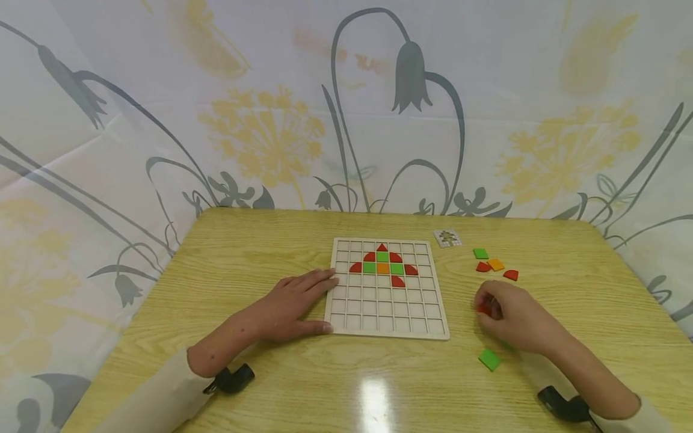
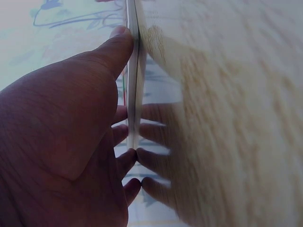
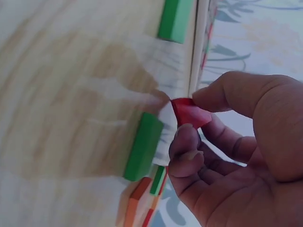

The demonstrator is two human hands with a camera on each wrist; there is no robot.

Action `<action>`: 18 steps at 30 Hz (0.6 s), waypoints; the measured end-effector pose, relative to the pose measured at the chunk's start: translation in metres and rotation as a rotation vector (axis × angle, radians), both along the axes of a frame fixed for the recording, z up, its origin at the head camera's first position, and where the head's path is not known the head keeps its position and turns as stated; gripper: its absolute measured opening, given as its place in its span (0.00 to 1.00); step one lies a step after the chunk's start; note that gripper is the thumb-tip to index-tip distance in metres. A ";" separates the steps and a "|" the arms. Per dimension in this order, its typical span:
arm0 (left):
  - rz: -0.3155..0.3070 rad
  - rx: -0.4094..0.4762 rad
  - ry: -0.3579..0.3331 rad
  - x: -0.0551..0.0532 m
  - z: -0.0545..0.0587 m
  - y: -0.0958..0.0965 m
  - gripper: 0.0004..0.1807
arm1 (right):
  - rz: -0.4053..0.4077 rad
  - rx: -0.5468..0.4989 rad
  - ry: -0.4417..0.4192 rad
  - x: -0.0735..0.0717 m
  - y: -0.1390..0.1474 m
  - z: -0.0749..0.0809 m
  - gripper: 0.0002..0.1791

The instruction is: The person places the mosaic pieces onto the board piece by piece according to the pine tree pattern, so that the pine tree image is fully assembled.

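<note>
A square gridded wooden board (image 1: 346,308) lies on the table, its upper cells holding red, green and orange pieces in a tree-like pattern. At its left edge my left hand (image 1: 292,304) rests with fingers extended; the left wrist view has the thumb and fingertips along the board's rim (image 2: 135,80). To the right of the board, my right hand (image 1: 517,316) pinches a red piece (image 3: 191,113) between thumb and fingers, partly covered by them. Near that hand lie a green square tile (image 1: 489,359) and another green tile (image 3: 143,147), mostly hidden beneath the hand in the head view.
Beyond the right hand lie a green tile (image 1: 480,254), an orange tile (image 1: 495,264) and two red rounded pieces, one (image 1: 511,275) farther right. A small pattern card (image 1: 447,238) lies past the board's far right corner. A floral cloth (image 1: 368,132) hangs behind the table.
</note>
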State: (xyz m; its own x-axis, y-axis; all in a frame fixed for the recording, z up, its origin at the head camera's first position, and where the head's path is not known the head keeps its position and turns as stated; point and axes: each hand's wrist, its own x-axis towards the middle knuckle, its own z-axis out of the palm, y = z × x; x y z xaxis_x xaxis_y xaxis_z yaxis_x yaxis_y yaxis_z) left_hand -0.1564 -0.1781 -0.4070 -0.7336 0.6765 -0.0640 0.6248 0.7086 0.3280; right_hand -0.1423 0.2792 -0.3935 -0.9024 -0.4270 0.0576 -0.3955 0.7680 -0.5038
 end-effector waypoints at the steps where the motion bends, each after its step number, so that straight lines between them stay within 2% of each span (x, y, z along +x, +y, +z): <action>1: 0.000 0.000 0.001 0.000 0.000 0.000 0.49 | 0.000 -0.004 -0.013 0.000 -0.001 0.001 0.10; 8: -0.004 0.008 0.005 0.000 0.001 -0.001 0.48 | 0.015 -0.019 -0.018 0.000 -0.009 0.007 0.12; 18: -0.002 0.004 0.007 0.000 0.001 0.000 0.49 | 0.025 -0.046 -0.014 -0.002 -0.027 0.014 0.08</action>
State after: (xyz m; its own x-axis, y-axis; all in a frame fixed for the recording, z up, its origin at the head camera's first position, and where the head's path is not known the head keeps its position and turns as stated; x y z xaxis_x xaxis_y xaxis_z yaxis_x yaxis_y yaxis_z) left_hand -0.1565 -0.1784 -0.4060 -0.7329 0.6780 -0.0559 0.6283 0.7061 0.3264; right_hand -0.1446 0.2524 -0.3790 -0.8922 -0.4468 0.0652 -0.4072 0.7339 -0.5437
